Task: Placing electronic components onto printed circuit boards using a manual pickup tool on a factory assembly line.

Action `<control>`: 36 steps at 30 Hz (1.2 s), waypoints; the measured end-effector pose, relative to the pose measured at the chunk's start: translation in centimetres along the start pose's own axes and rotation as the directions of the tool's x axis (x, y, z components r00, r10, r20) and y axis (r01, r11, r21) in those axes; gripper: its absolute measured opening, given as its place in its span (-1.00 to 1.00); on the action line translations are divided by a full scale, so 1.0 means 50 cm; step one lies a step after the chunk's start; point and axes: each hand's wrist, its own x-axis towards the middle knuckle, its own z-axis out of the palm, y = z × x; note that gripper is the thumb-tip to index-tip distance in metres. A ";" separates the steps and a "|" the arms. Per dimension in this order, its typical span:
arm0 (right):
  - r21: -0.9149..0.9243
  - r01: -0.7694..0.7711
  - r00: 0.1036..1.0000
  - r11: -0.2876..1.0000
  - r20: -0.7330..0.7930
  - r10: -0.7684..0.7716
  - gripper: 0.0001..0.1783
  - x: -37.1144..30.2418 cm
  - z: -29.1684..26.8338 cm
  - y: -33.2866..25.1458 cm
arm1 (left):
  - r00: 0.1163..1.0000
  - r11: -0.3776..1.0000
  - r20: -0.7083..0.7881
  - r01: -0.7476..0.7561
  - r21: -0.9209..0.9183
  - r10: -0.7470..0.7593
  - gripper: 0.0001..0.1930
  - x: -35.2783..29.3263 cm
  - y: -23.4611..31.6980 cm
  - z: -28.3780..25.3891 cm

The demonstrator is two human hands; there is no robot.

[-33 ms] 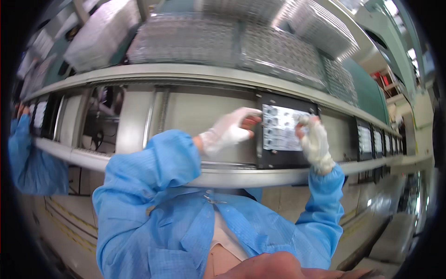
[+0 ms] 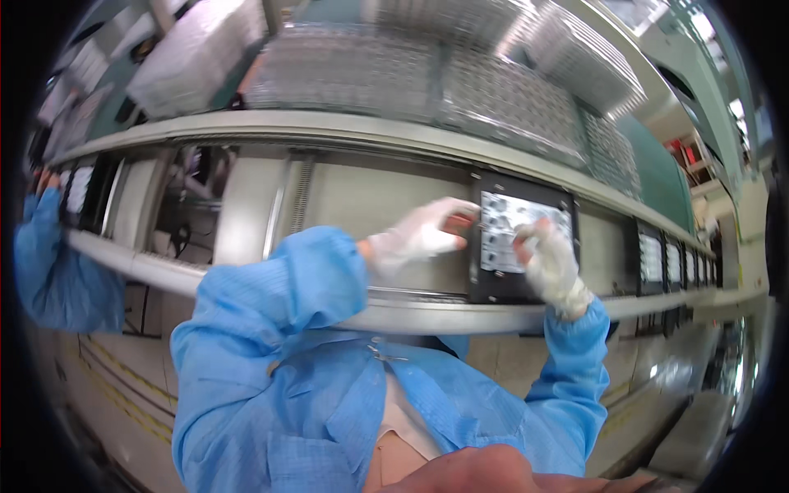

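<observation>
On the rails of the conveyor line in front of me lies a black square carrier plate (image 2: 526, 286), with a white panel (image 2: 500, 215) marked with dark round spots on it. My right hand (image 2: 552, 264), in a whitish glove with bare fingertips, is over the panel's right part. Its fingers are bent together; anything between them is too small or blurred to make out. Beside the plate's left edge is my left hand (image 2: 421, 234), gloved the same way. Its thumb and fingers are apart in a curve, with nothing between them.
Stacks of clear plastic trays (image 2: 345, 74) stand on the green surface (image 2: 649, 177) beyond the rail. Several similar black plates (image 2: 650, 256) line the conveyor at right. A co-worker's blue sleeve (image 2: 70, 271) shows at far left, near another plate (image 2: 76, 195). The near metal rail (image 2: 419, 316) runs before my body.
My right hand has moved left and slightly nearer across the panel. My left hand stays beside the plate's left edge. The whole view has shifted a little.
</observation>
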 end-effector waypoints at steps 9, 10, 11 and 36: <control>-0.252 0.062 0.895 0.966 0.443 0.058 -0.80 0.058 0.152 -0.091 | 0.986 0.874 -0.152 0.011 0.486 0.073 -0.54 -0.059 0.042 -0.155; -0.292 0.024 0.897 0.956 0.428 0.108 -0.81 0.057 0.146 -0.088 | 0.963 0.808 -0.208 -0.017 0.588 0.172 -0.57 -0.091 0.040 -0.206; -0.277 0.048 0.898 0.960 0.433 0.080 -0.81 0.059 0.145 -0.080 | 0.929 0.726 -0.251 -0.028 0.687 0.273 -0.60 -0.136 0.026 -0.269; -0.577 -0.368 0.801 0.729 0.202 0.564 -0.82 -0.008 0.123 0.079 | -0.181 -0.155 -0.957 0.963 -0.219 0.228 -0.69 -1.089 -0.032 -1.354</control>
